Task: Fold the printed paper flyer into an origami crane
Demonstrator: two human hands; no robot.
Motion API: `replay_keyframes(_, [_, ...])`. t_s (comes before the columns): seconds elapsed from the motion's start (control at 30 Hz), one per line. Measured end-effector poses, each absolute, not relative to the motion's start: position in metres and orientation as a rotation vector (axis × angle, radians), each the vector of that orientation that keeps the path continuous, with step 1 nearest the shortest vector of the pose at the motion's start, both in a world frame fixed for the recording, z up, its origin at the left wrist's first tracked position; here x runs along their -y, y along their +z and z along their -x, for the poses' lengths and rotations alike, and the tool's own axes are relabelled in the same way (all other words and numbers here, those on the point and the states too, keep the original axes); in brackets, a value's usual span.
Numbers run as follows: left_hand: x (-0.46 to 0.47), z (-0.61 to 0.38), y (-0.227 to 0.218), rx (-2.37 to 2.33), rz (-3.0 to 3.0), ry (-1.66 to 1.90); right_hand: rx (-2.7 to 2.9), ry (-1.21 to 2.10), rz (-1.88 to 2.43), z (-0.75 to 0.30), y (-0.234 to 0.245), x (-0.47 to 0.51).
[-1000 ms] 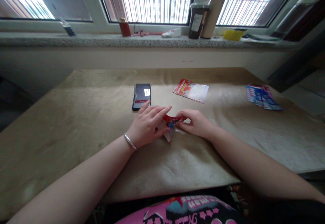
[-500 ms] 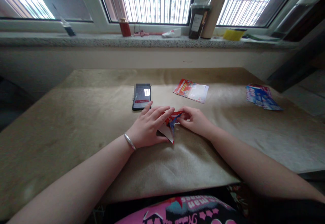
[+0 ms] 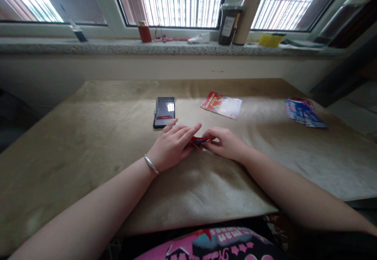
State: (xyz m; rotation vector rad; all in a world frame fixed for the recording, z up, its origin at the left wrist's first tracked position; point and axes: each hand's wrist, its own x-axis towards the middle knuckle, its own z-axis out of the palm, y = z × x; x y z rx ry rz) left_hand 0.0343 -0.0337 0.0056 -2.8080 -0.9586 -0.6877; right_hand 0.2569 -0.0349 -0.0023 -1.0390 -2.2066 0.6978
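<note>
A small folded red and blue paper [image 3: 198,140] lies low on the tan table cover [image 3: 88,142] between my two hands. My left hand [image 3: 170,147], with a silver bracelet on the wrist, rests over the paper's left side, fingers stretched and pressing down on it. My right hand [image 3: 225,143] pinches the paper's right end with curled fingers. Most of the paper is hidden under the fingers.
A black phone [image 3: 164,112] lies just beyond my left hand. A red and white leaflet [image 3: 222,105] sits further back, and blue leaflets [image 3: 303,112] lie at the right. The windowsill [image 3: 118,48] holds a red jar [image 3: 145,32], a dark container [image 3: 229,23] and a yellow object [image 3: 271,40].
The paper's lower white and red point, which stuck out toward me, has been folded under or flattened. Both hands now press closer together over a flatter paper.
</note>
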Motion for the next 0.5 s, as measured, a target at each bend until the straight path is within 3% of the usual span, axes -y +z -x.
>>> replay_keyframes(0.5, [0.0311,-0.0347,0.0061,0.963,2.774,-1.052,2.219,0.537,1.101,-0.2515,-0.0043,0.0381])
